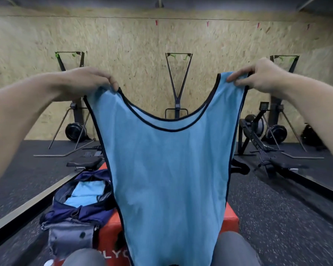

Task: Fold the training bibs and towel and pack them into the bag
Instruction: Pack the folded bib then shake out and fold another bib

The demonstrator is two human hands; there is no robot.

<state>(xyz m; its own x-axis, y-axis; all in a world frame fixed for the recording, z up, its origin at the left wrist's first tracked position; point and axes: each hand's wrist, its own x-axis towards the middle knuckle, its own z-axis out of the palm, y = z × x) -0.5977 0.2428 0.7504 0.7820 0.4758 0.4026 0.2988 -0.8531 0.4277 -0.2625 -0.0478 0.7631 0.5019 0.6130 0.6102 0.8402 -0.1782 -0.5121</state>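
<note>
Holding a light-blue mesh training bib with dark navy trim (169, 169) up at chest height, spread flat and facing the person. Left hand (88, 81) pinches the left shoulder strap, fingers curled over the top edge. Right hand (258, 75) pinches the right shoulder strap the same way. Bib hangs straight down, neckline scoop between the two hands, bottom hem dropping out of view between the person's grey-trousered knees (85, 258).

Below and left of the bib: open navy-and-grey fabric sports bag (75, 214), sitting on a red-orange padded plyo box (229, 219) with white lettering on its front face. Inside the bag mouth, folded light-blue fabric (87, 191) is visible, same colour as the held bib; can't tell how many pieces. Bib's lower part hangs in front of the box, partly covering it and the bag's right edge.

Floor is dark speckled rubber matting (277, 208). Back wall is pale chipboard panelling (123, 45). Black ski-trainer style machines (178, 83) stand against it, plus a black rowing machine (261, 150) on the floor at right.
</note>
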